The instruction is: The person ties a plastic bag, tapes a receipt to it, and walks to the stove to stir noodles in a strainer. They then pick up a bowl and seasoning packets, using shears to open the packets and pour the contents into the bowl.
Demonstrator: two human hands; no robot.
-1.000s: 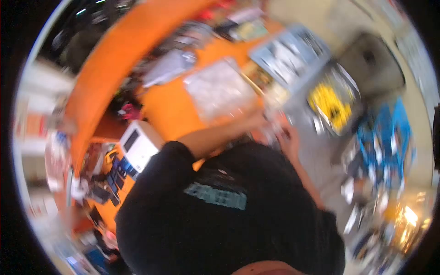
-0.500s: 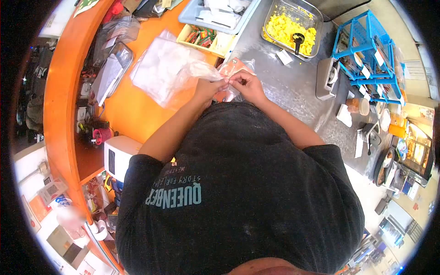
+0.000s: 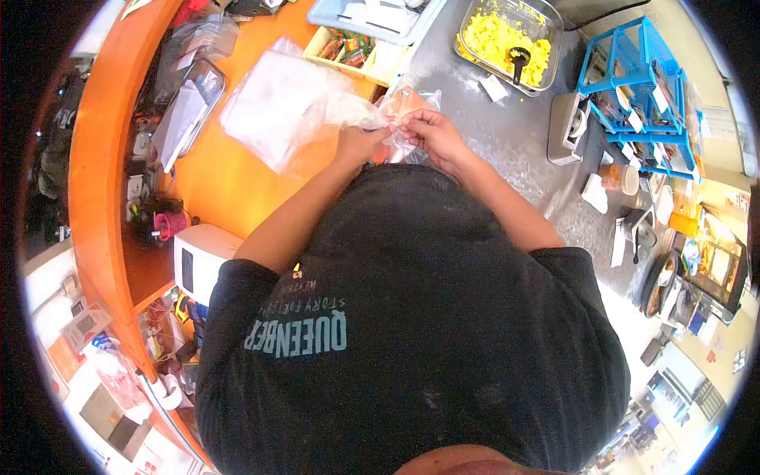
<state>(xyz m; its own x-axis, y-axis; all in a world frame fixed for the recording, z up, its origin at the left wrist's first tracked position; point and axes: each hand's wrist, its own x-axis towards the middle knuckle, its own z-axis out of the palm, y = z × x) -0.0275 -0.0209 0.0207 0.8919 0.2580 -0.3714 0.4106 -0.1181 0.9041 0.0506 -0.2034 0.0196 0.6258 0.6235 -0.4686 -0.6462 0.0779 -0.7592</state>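
Plastic bag (image 3: 355,109), pinched, between fingers (image 3: 419,127)

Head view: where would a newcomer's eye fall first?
Likely on the bright yellow food in the tray at top right, with a black utensil. The blue baskets at right and orange counter at left also stand out. Above centre, the left hand and right hand pinch clear plastic.

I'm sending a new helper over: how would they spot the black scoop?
Right of the orange table is a grey worktop. At its far end sits a rectangular pan of yellow food. The black scoop lies in it, dark against bright yellow.
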